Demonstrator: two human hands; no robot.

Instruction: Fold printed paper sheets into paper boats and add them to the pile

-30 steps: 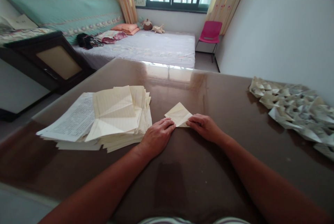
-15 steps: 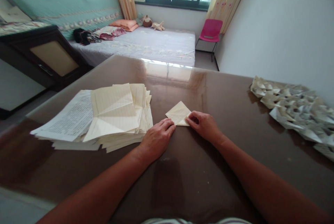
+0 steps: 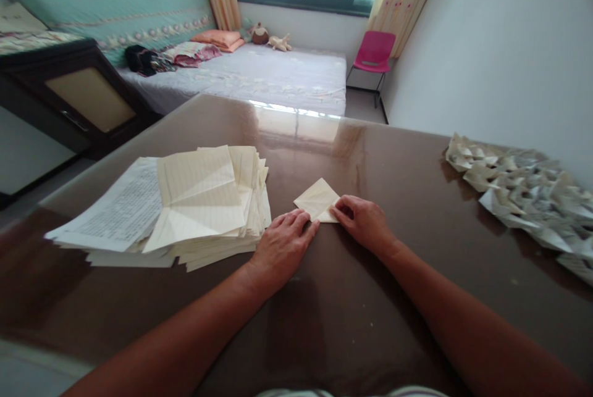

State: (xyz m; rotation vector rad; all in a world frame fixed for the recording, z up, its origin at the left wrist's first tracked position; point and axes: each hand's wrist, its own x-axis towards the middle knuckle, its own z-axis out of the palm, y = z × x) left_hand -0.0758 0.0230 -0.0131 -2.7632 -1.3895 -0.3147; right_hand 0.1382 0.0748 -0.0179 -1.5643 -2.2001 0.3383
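Note:
A small folded sheet of cream paper lies flat on the brown table, one corner pointing away from me. My left hand rests palm down at its lower left edge, fingers stretched out, with the fingertips and thumb on the paper's near side. At the right corner my right hand pinches the paper between thumb and curled forefinger. Left of my hands sits a stack of loose paper, lined cream sheets with creases on top and printed white sheets on its left side.
Rows of folded paper pieces stand at the table's right side. Beyond the table are a bed, a pink chair and a window. A dark cabinet stands at the left.
My left thumb has slid a little to the right along the paper's near edge. My right hand stays at the right corner, and the view has shifted slightly.

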